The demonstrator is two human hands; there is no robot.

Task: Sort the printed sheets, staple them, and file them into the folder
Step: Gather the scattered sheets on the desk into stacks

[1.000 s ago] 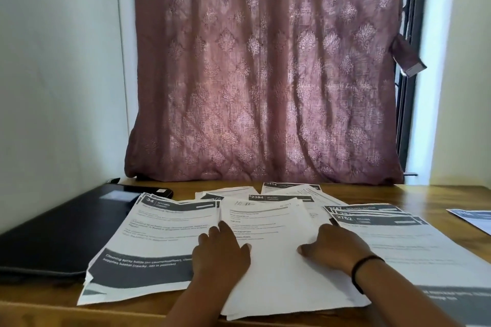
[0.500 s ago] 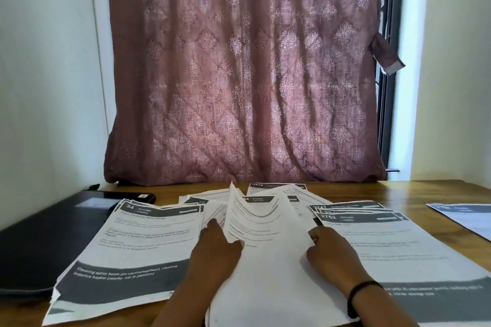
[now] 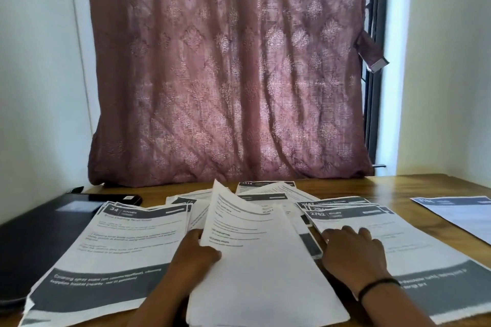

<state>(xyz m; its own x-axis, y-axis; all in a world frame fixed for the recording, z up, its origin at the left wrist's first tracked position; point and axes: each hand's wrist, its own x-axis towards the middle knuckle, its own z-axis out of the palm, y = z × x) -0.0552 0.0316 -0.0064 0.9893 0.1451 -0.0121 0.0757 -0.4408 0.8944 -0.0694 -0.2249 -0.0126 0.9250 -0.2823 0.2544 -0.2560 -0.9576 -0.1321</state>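
Observation:
Printed sheets lie in piles on the wooden table (image 3: pixel 393 186). A left pile (image 3: pixel 119 244) is headed "34 KITCHEN"; a right pile (image 3: pixel 398 231) is headed "2762". Between them, my left hand (image 3: pixel 196 255) grips the left edge of a middle sheet (image 3: pixel 255 260), whose far end curls up off the stack. My right hand (image 3: pixel 353 252) rests flat, fingers spread, on the right pile beside that sheet. More sheets (image 3: pixel 268 191) fan out behind. A black folder (image 3: pixel 37 233) lies at the far left.
A dark stapler-like object (image 3: pixel 117 198) sits at the folder's far edge. One separate sheet (image 3: pixel 462 212) lies at the right table edge. A maroon curtain (image 3: pixel 228 69) hangs behind the table, with white walls on both sides.
The middle sheet, flat a second ago, has been lifted at its far end by my left hand. My right hand slid off it to the right pile.

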